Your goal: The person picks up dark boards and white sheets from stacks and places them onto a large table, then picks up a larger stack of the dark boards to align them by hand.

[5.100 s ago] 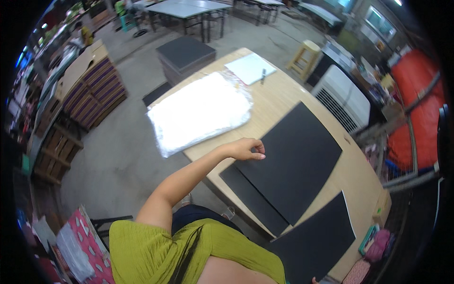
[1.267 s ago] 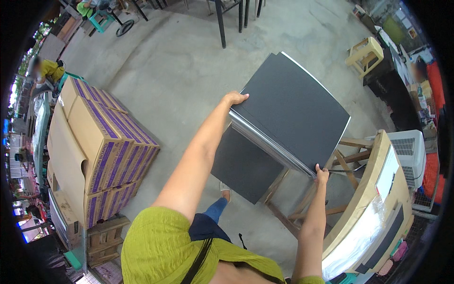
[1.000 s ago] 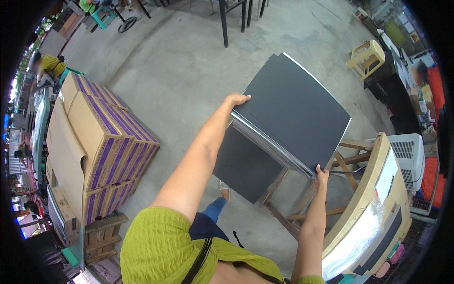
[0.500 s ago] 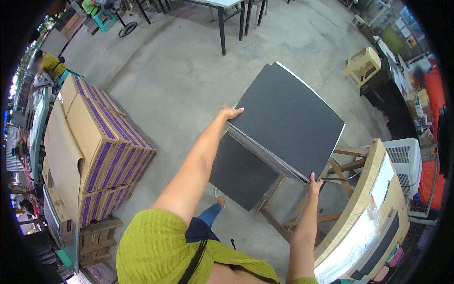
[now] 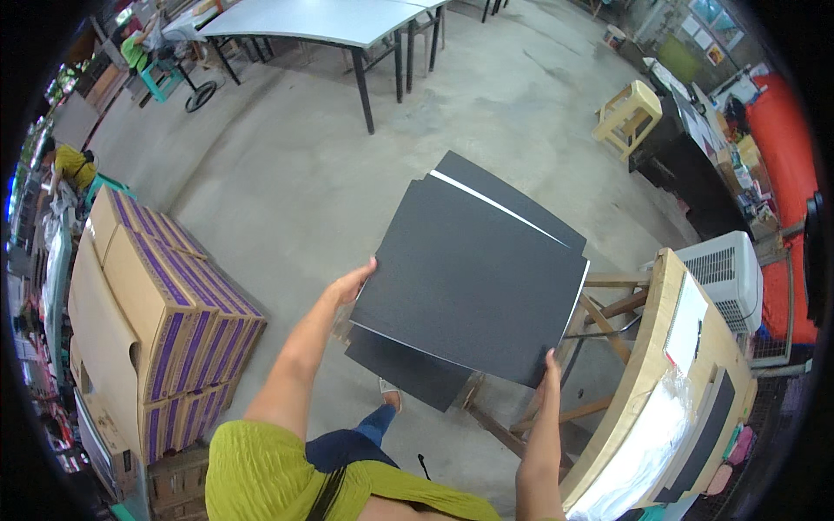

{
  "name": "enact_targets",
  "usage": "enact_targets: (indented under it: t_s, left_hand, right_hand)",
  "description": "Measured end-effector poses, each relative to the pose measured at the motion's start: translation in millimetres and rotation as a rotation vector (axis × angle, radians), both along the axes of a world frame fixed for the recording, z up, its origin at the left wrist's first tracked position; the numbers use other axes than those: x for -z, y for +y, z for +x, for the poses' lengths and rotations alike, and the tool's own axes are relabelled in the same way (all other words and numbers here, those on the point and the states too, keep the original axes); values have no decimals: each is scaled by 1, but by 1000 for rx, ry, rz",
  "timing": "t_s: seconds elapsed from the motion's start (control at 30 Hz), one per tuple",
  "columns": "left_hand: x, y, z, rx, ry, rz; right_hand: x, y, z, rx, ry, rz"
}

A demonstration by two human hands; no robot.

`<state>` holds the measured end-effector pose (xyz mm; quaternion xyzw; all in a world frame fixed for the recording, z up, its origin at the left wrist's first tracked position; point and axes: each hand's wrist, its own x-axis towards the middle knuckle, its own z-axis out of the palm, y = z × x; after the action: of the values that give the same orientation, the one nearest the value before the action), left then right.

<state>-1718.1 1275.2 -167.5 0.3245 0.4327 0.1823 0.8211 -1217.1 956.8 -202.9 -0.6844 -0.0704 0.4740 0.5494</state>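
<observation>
A stack of large black sheets [image 5: 473, 273], with thin white edges showing, lies between my hands in front of me. My left hand [image 5: 354, 281] is closed on its left edge, with most of the fingers hidden below. At the near right corner, my right hand [image 5: 548, 375] grips the side with the thumb uppermost. Beyond the far edge another black sheet [image 5: 521, 204] sticks out, a white strip showing between. Lower down, a separate black surface [image 5: 413, 369] shows under the near edge; what carries it is mostly hidden.
Purple-striped cardboard boxes [image 5: 187, 321] are piled at the left. To the right are a wooden-topped table [image 5: 608, 434] with a notepad [image 5: 686, 321] and clear plastic wrap [image 5: 638, 443], wooden trestle legs [image 5: 608, 330] and a yellow stool [image 5: 630, 117]. White tables [image 5: 313, 22] stand farther off; people sit at the far left.
Both hands have brought the stack nearer to me and leftward in view, covering more of the black surface below. A black sheet now shows past its far edge. The view has shifted too.
</observation>
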Motion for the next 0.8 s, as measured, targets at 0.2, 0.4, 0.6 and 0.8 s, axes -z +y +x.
enact_targets:
  t_s: [0.2, 0.4, 0.6, 0.8]
  left_hand:
    - [-24, 9, 62, 53, 603, 131]
    - [10, -7, -14, 97, 364, -89]
    - [-4, -19, 27, -48, 698, 74]
    - [-44, -127, -10, -323, 648, 219]
  right_hand:
    - [-20, 35, -9, 1, -382, -293]
    - [-27, 21, -49, 5, 88, -96]
    - [-37, 22, -40, 63, -115, -255]
    - [-93, -46, -52, 274, -271, -264]
